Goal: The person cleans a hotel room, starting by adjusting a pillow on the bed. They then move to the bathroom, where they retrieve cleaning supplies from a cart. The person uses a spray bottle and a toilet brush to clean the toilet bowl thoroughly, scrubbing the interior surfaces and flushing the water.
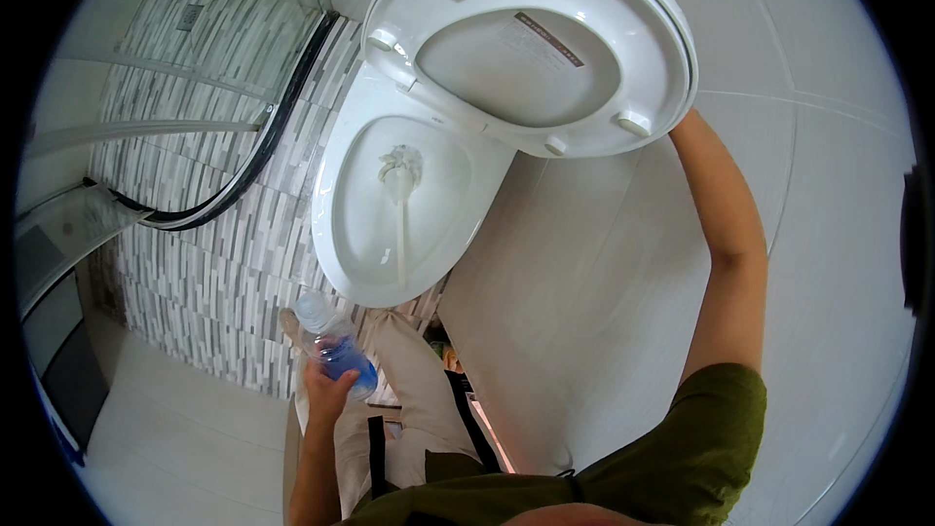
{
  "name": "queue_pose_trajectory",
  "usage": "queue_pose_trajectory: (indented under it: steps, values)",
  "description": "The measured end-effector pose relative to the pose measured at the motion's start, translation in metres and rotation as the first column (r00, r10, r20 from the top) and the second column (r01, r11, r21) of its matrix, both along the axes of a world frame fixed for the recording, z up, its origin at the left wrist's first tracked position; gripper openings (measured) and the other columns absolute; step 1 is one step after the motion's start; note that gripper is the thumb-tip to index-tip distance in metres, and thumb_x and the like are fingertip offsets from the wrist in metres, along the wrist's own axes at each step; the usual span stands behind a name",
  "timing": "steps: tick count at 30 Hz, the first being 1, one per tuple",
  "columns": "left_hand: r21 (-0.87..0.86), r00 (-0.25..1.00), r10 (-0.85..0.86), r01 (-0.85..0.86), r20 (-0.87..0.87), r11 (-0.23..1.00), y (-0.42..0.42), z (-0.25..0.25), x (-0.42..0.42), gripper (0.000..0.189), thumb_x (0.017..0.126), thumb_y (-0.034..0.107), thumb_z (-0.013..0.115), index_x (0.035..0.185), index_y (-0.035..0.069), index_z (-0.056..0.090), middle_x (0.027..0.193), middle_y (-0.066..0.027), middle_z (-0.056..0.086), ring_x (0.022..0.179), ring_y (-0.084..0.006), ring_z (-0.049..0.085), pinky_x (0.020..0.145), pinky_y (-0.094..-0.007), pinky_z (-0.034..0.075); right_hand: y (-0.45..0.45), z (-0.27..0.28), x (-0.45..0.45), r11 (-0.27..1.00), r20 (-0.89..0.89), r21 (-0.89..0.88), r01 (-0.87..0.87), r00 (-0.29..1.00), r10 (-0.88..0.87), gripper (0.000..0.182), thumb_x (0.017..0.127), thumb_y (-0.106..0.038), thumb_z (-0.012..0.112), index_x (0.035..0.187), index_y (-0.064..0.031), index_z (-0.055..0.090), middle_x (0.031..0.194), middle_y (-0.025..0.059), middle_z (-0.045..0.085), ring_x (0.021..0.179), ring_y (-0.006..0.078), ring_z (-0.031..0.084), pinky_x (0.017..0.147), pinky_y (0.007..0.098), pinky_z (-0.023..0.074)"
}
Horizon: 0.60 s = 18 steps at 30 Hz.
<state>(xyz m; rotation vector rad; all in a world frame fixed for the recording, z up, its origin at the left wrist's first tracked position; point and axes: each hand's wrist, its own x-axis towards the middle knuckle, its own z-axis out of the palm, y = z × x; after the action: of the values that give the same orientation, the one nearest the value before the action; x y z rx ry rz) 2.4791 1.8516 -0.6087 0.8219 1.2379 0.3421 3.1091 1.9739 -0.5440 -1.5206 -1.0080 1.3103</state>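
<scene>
My left hand (pixel 329 383) grips a clear plastic bottle (pixel 337 354) with blue liquid in its lower part and a whitish cap at its top. The bottle tilts just in front of the toilet. In the white toilet bowl (pixel 348 197), a long pale handle, apparently of a toilet brush (pixel 401 234), leans with its head at the drain. The toilet seat (pixel 643 22) is raised, together with the lid (pixel 526 88), which bears a printed label. My right arm reaches to the seat's right edge; the hand itself is hidden behind the seat and lid.
To the left, a curved shower enclosure with a black-edged threshold (pixel 252 161) and glass panels borders the striped mosaic floor (pixel 234 270). A floor drain (pixel 191 17) lies inside it. Large pale wall tiles (pixel 584 270) rise close on the toilet's right.
</scene>
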Motion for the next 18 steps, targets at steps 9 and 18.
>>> queue_pose_trajectory:
  steps: [9,18]
  values:
    - [-0.029,0.999,-0.031,0.031,0.03,0.999,0.007,0.008,0.009,0.062,0.066,0.007,0.075,0.119,0.0,0.044,0.107,-0.0076,0.053,0.098,-0.0168,0.054,0.085,-0.0303,0.045,0.011,-0.009,0.022,0.991,0.079,0.071,0.11,0.99,-0.116,0.024,0.087,-0.015,0.053,0.108,-0.003,0.052,0.099,0.0081,0.056,0.083,0.0161,0.056,0.074,0.0272,0.0469]
    - [-0.063,1.0,0.01,-0.01,0.001,0.998,0.002,0.005,-0.058,0.064,0.067,0.015,0.077,0.12,0.0,0.044,0.107,-0.0082,0.055,0.098,-0.0184,0.055,0.085,-0.0318,0.045,-0.11,-0.093,-0.112,0.469,0.516,0.37,0.802,0.242,-0.822,0.019,0.087,-0.018,0.052,0.098,-0.0038,0.058,0.077,0.0063,0.06,0.065,0.0151,0.057,0.062,0.0261,0.0476]
